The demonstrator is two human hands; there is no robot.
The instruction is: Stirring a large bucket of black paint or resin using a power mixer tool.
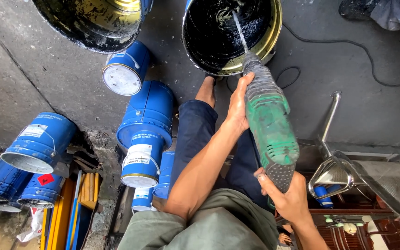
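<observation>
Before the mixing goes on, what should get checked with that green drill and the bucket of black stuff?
1. Both hands on the green electric drill: ok. The left hand grips near the front, the right hand holds the rear.
2. Metal mixing rod inside the open round bucket of black liquid: ok, its tip dips into the liquid.
3. Bare foot away from the bucket: not ok, it sits right at the rim.
4. Black power cable away from the rod: ok, it lies on the concrete beside the bucket.
5. Bucket held steady: cannot tell.
</observation>
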